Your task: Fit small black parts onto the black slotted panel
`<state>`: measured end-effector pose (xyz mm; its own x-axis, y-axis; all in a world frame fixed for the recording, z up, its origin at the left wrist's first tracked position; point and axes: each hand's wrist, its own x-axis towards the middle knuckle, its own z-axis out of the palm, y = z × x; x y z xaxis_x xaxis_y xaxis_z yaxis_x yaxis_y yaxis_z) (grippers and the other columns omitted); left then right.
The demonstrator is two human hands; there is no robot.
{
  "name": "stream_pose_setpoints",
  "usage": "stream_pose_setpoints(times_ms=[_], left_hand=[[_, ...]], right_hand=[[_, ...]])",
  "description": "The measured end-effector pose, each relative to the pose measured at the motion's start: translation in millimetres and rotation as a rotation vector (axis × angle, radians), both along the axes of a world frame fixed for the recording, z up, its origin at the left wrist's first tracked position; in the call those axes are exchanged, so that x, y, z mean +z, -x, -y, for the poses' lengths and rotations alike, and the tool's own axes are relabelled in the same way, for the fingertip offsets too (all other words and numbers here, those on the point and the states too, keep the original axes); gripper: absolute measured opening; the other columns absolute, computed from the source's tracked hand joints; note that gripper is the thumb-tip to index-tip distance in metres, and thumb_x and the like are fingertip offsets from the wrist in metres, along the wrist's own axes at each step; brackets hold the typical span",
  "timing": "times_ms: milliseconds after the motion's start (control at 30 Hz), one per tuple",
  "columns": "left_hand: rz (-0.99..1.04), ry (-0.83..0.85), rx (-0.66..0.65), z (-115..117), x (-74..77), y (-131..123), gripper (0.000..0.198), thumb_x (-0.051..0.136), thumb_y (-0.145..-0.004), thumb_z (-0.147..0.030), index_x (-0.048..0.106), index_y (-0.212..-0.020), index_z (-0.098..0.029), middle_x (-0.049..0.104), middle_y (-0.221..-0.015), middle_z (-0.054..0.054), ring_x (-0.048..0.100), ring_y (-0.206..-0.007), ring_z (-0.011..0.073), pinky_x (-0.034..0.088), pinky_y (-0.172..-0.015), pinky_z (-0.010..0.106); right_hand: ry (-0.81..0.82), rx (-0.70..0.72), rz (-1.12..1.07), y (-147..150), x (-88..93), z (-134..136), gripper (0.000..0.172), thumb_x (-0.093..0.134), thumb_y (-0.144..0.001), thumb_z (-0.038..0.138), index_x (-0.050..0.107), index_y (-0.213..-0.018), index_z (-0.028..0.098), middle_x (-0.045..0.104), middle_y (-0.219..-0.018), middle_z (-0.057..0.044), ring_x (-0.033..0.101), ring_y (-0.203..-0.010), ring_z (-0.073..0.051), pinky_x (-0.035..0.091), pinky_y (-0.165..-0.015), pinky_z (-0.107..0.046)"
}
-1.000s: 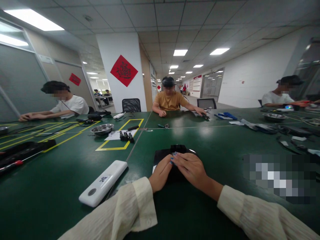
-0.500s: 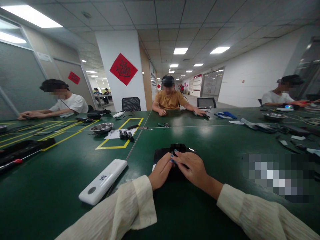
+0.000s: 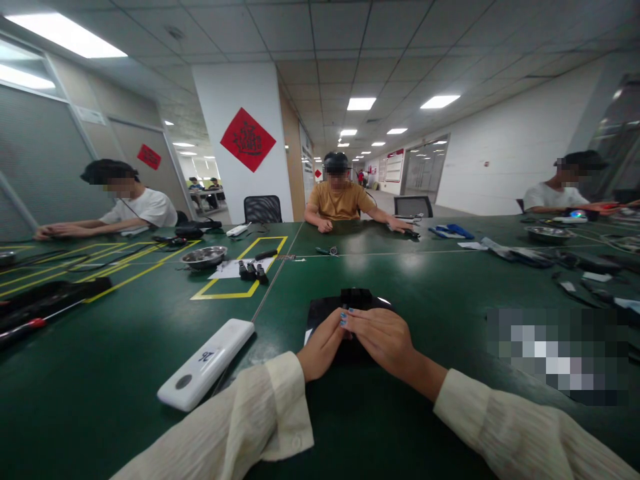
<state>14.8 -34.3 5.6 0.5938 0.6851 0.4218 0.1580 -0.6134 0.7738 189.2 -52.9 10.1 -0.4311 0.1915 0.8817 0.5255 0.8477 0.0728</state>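
Note:
A dark, glossy object with a raised black block (image 3: 356, 294) along its far edge sits on the green table in front of me; its kind is unclear. Over its near side my left hand (image 3: 323, 343) and my right hand (image 3: 385, 337) meet at the fingertips, which have blue nails. Both hands are closed, fingers pressed together and pointing inward. Whatever lies between or under the fingertips is hidden or too small to name. To the left of my left forearm lies a white power bank (image 3: 210, 363) marked 26.
Further off lie a metal bowl (image 3: 204, 258), several black connectors (image 3: 253, 271) on paper, and small pliers (image 3: 327, 251). A screwdriver (image 3: 23, 331) lies at far left. Cables and a second bowl (image 3: 549, 233) are on the right. Co-workers sit opposite (image 3: 337, 197), left and right.
The fingers of my right hand have come down and closed together against my left fingertips; before, its index finger stood raised and apart. My left hand has hardly moved.

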Motion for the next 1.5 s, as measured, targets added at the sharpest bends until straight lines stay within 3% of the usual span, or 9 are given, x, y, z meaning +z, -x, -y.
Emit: stream_pose_setpoints(times_ms=[200,333,433,533,767,933,1067,1267,1500], left_hand=[[-0.011,-0.102,0.057,2,4.4,0,0.03,0.024,-0.093,-0.035,0.048,-0.095,-0.017,0.05,-0.09,0.005,0.046,-0.083,0.0147,0.041,-0.081,0.03],[-0.042,-0.171,0.09,3,7.1,1,0.029,0.022,-0.094,-0.034,0.047,-0.091,-0.018,0.049,-0.091,0.005,0.045,-0.086,0.0155,0.039,-0.085,0.031],[-0.092,-0.211,0.122,3,7.4,2,0.03,0.021,-0.094,-0.033,0.046,-0.087,-0.018,0.048,-0.087,0.004,0.044,-0.082,0.0149,0.039,-0.083,0.031],[-0.112,-0.237,0.151,1,6.9,3,0.03,0.02,-0.094,-0.033,0.046,-0.085,-0.018,0.047,-0.086,0.004,0.044,-0.081,0.0153,0.039,-0.081,0.031],[-0.138,-0.238,0.164,2,6.0,2,0.03,0.02,-0.094,-0.032,0.045,-0.085,-0.018,0.047,-0.084,0.003,0.044,-0.08,0.0149,0.038,-0.08,0.03],[-0.142,-0.262,0.137,4,6.8,2,0.03,0.019,-0.093,-0.031,0.044,-0.085,-0.018,0.047,-0.085,0.004,0.044,-0.081,0.0152,0.038,-0.081,0.03],[-0.164,-0.277,0.1,4,7.9,2,0.029,0.019,-0.093,-0.031,0.044,-0.085,-0.018,0.047,-0.085,0.005,0.043,-0.081,0.0157,0.038,-0.08,0.031],[-0.134,-0.224,0.14,2,6.3,1,0.03,0.02,-0.093,-0.031,0.045,-0.083,-0.018,0.047,-0.081,0.004,0.044,-0.078,0.0152,0.039,-0.077,0.03],[-0.188,-0.266,0.111,2,5.1,2,0.028,0.021,-0.093,-0.03,0.046,-0.087,-0.018,0.049,-0.085,0.004,0.044,-0.081,0.0153,0.038,-0.08,0.03]], right_hand=[[0.009,-0.069,0.039,1,-5.3,-2,0.049,0.046,-0.082,0.01,0.044,-0.13,0.019,0.058,-0.12,-0.008,0.051,-0.114,-0.017,0.046,-0.092,-0.034],[0.123,-0.321,-0.011,-1,-6.5,-12,0.054,0.046,-0.082,0.019,0.036,-0.135,0.019,0.038,-0.139,-0.011,0.033,-0.129,-0.026,0.036,-0.1,-0.047],[0.24,-0.466,0.012,-10,-9.5,-25,0.05,0.045,-0.084,0.024,0.04,-0.133,0.021,0.042,-0.136,-0.011,0.032,-0.128,-0.028,0.034,-0.099,-0.05],[0.348,-0.419,0.07,-19,-14.3,-37,0.044,0.041,-0.087,0.023,0.042,-0.131,0.022,0.054,-0.123,-0.01,0.045,-0.119,-0.025,0.04,-0.095,-0.047],[0.618,-0.246,-0.036,-20,-14.5,-40,0.036,0.035,-0.091,0.033,0.041,-0.125,0.02,0.06,-0.108,-0.008,0.059,-0.095,-0.018,0.048,-0.083,-0.036],[0.517,-0.294,-0.134,-15,-19.8,-44,0.034,0.042,-0.088,0.039,0.047,-0.115,0.019,0.056,-0.111,-0.01,0.05,-0.108,-0.022,0.041,-0.094,-0.042],[0.543,-0.211,-0.146,-18,-24.3,-50,0.032,0.039,-0.089,0.037,0.045,-0.116,0.02,0.052,-0.121,-0.01,0.042,-0.121,-0.021,0.035,-0.1,-0.041],[0.719,-0.11,-0.189,-21,-19.2,-51,0.029,0.039,-0.089,0.037,0.044,-0.114,0.022,0.059,-0.108,-0.006,0.057,-0.1,-0.017,0.045,-0.087,-0.034],[0.664,-0.195,-0.155,-26,-11.6,-43,0.02,0.043,-0.087,0.034,0.047,-0.102,0.02,0.06,-0.095,-0.005,0.058,-0.088,-0.017,0.046,-0.078,-0.033]])
